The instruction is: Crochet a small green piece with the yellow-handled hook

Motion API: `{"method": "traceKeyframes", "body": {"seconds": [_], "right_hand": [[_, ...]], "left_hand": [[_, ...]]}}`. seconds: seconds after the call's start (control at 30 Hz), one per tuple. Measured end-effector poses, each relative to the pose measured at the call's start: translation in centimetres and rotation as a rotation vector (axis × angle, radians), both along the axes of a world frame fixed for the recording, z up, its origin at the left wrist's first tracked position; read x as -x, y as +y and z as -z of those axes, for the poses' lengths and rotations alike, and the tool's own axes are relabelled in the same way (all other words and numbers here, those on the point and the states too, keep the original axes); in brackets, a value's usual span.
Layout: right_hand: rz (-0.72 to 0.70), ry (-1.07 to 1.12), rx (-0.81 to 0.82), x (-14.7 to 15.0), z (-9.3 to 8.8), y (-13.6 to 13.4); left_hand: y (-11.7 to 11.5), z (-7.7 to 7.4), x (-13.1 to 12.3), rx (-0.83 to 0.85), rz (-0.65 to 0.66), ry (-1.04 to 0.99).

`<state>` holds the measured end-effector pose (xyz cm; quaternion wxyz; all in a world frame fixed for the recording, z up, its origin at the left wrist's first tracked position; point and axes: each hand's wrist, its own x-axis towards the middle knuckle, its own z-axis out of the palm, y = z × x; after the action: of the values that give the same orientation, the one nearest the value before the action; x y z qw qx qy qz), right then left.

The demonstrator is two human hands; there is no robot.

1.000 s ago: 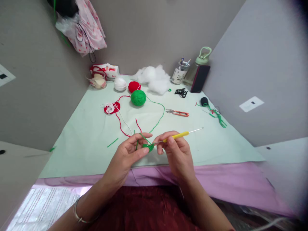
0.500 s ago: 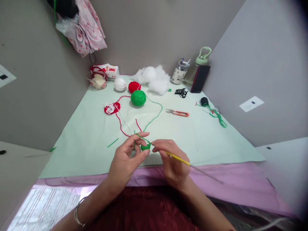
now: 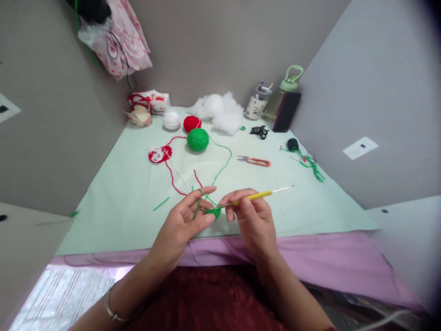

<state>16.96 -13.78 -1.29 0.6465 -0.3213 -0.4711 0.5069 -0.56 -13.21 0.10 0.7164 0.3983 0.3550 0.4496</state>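
Observation:
My left hand (image 3: 184, 220) pinches a small green crochet piece (image 3: 214, 212) between thumb and fingers. Green yarn (image 3: 223, 168) loops over its raised index finger and runs back to the green yarn ball (image 3: 197, 139). In my right hand (image 3: 255, 218) is a double-ended crochet hook (image 3: 259, 196) with a yellow grip, held like a pen. One metal end meets the top edge of the green piece; the other points out to the right. Whether the tip sits inside a stitch is too small to tell.
Behind the hands lie a red yarn ball (image 3: 192, 123), a red piece with white yarn (image 3: 160, 154) and white stuffing (image 3: 220, 112). Orange thread snips (image 3: 254, 161) rest to the right, near a black claw clip (image 3: 259, 132). A phone (image 3: 287, 112) leans against a green bottle (image 3: 275, 103).
The hook has swung from slanting down to the right to nearly level, its outer end now higher. My right hand has turned with it, and the green piece has shifted slightly right.

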Motion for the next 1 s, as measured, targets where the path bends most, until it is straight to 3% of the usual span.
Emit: {"method": "traceKeyframes", "body": {"seconds": [0.13, 0.23, 0.47, 0.6, 0.7, 0.77, 0.87, 1.0], "right_hand": [[-0.012, 0.024, 0.018, 0.0, -0.3, -0.2], [0.040, -0.101, -0.040, -0.1, -0.3, -0.7], [0.256, -0.774, -0.551, -0.3, -0.2, -1.6], [0.363, -0.978, -0.708, -0.3, 0.4, -1.7], [0.365, -0.853, -0.601, -0.2, 0.5, -1.9], [0.372, -0.612, -0.431, -0.1, 0.2, -1.9], [0.267, -0.280, -0.218, 0.2, -0.1, -1.4], [0.133, -0.229, -0.137, 0.4, -0.1, -0.6]], "left_hand": [[0.0, 0.3, 0.2, -0.058, -0.030, 0.054], [-0.1, 0.4, 0.3, -0.100, -0.045, 0.126], [-0.6, -0.2, -0.3, -0.158, -0.196, 0.297], [-0.5, -0.1, -0.5, 0.009, -0.089, 0.044], [0.0, -0.2, -0.2, 0.230, 0.059, -0.159], [0.3, -0.3, 0.0, 0.289, 0.053, -0.196], [0.6, -0.5, 0.2, 0.216, -0.026, -0.156], [0.2, -0.3, -0.1, 0.062, -0.022, -0.057]]}}
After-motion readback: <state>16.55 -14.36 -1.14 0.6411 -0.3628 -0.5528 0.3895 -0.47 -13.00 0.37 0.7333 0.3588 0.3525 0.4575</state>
